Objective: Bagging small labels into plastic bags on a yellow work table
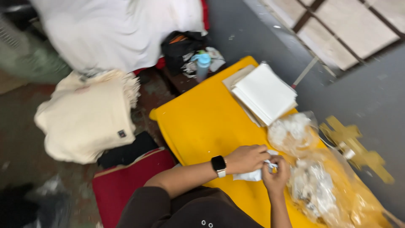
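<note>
On the yellow table (202,122), both hands pinch a small crumpled white cloth (253,175).

The person's left hand (247,158) reaches in from the lower left, forearm bare, a dark sleeve at the upper arm and a watch on the wrist. Its fingers curl inward in a pinching grip. The right hand (276,172) rises from below, forearm nearly upright, fingers bent toward the left hand. Both hands meet, fingertips touching, near the desk's front edge.
</note>
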